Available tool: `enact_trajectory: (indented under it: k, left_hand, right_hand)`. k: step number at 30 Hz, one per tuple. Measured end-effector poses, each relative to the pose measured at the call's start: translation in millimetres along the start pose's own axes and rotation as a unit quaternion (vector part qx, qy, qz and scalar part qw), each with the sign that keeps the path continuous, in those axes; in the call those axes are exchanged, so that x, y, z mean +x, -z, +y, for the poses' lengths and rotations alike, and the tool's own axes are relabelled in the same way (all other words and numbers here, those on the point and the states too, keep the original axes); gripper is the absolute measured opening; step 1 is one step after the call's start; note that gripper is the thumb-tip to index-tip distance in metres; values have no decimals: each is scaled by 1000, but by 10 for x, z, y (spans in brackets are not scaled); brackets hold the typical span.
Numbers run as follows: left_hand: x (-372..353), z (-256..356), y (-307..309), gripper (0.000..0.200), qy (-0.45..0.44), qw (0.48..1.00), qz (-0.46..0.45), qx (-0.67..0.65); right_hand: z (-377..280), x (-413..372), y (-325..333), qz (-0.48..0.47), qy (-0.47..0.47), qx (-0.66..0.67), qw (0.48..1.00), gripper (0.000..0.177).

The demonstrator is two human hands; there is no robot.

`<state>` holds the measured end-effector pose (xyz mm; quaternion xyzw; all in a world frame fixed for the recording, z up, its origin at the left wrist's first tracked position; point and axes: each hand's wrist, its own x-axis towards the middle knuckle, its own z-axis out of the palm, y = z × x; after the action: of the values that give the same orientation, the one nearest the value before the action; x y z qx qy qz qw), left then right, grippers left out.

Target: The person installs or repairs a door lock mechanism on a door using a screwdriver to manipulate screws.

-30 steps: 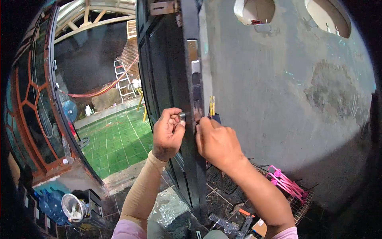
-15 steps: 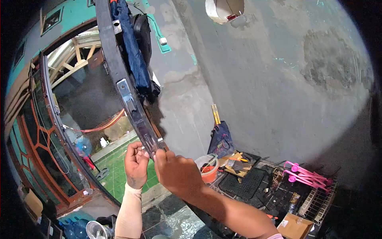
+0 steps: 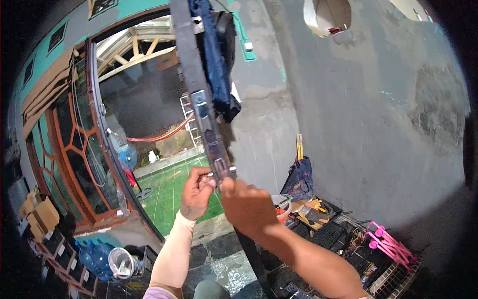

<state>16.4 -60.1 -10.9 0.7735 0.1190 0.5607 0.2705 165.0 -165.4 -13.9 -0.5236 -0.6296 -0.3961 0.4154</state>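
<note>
A dark door (image 3: 186,65) stands edge-on before me, with a metal lock plate (image 3: 200,102) set into its edge. Lower down, a recess (image 3: 219,164) shows in the same edge. My left hand (image 3: 196,195) is at the left side of the door edge, its thumb and fingers pinched by a small silvery piece (image 3: 211,176). On the other side, my right hand (image 3: 249,207) is curled closed against the edge, back of the hand towards me; whatever its fingers hold is hidden. A shiny metal knob-like part (image 3: 232,170) sticks out just above it.
Dark blue cloth and a black bag (image 3: 225,45) hang behind the door. Pink folded metal legs (image 3: 391,246), a black crate (image 3: 326,234) and tools lie along the right wall. Blue water bottles (image 3: 94,259) and a clear bucket (image 3: 123,262) stand at lower left.
My view has turned left, so the door and both hands appear further right. The hands stay at the same spot on the door edge, fingers still closed.
</note>
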Motion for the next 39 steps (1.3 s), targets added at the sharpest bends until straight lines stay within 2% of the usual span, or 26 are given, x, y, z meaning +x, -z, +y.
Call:
enact_trajectory:
  k: [7,10,11,14,15,19,22,26,30,34,39]
  left_hand:
    - [39,18,-38,27,17,996,-12,-81]
    - [67,-50,8,26,19,995,-38,-89]
    - [69,-41,2,26,11,995,-40,-86]
    - [79,-123,-32,24,-6,991,-40,-130]
    - [94,-195,-41,24,-13,988,-41,-147]
    - [88,-100,-85,22,-5,987,-43,-156]
    - [91,-126,-57,21,-20,989,-53,-139]
    - [101,-139,-47,21,-34,990,-48,-128]
    - [101,-223,-43,20,-38,984,-46,-169]
    - [112,-307,-44,24,-53,980,-51,-185]
    - [105,-289,-50,25,-61,983,-50,-168]
  right_hand:
    - [11,-31,60,-27,31,-32,999,15]
    - [30,21,87,-58,22,26,998,17]
    - [17,43,132,-92,4,51,994,14]
    - [-97,75,146,-114,-80,55,989,18]
    - [-143,108,198,-135,-133,85,978,27]
    - [-262,60,62,-15,-234,190,953,34]
    - [-298,65,138,-12,-263,235,936,36]
    - [-244,-69,131,-94,-163,111,976,32]
    - [-275,-76,200,-63,-140,78,985,30]
    - [-157,10,240,-102,-49,15,993,20]
    - [-216,127,356,-148,-60,-31,987,16]
